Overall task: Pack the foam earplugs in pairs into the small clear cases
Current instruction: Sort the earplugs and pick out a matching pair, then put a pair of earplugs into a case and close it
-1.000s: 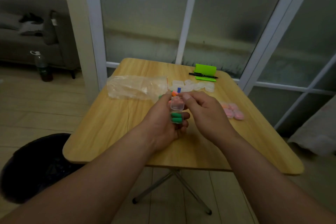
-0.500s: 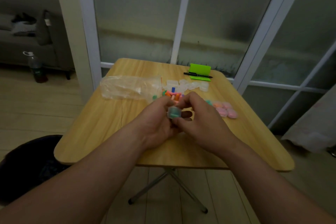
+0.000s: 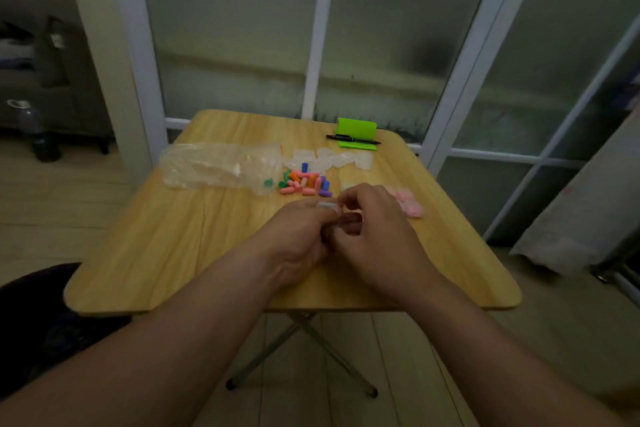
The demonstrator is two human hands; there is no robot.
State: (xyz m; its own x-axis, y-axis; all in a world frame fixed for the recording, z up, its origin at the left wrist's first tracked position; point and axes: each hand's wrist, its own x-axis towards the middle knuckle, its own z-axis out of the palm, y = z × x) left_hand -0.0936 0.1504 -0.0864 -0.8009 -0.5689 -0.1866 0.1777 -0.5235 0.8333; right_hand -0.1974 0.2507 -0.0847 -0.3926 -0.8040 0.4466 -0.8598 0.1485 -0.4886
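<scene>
Over the middle of the wooden table (image 3: pixel 180 253), my left hand (image 3: pixel 298 236) and my right hand (image 3: pixel 374 229) meet and together grip a small clear case (image 3: pixel 326 206). Only its pale top edge shows between the fingers; its contents are hidden. Beyond the hands lies a loose heap of foam earplugs (image 3: pixel 304 182) in pink, orange, green, blue and purple. Several empty clear cases (image 3: pixel 332 159) sit behind that heap. Cases holding pink earplugs (image 3: pixel 410 206) lie to the right of my right hand.
A crumpled clear plastic bag (image 3: pixel 218 166) lies at the table's left back, with one green earplug (image 3: pixel 268 182) inside it. A green box (image 3: pixel 356 132) and a black pen (image 3: pixel 353 139) sit at the far edge. A dark bin (image 3: pixel 38 315) stands left of the table.
The case with two green earplugs stood open between my hands; the lid came down and my fingers now wrap it. The hands sank lower, uncovering the earplug heap.
</scene>
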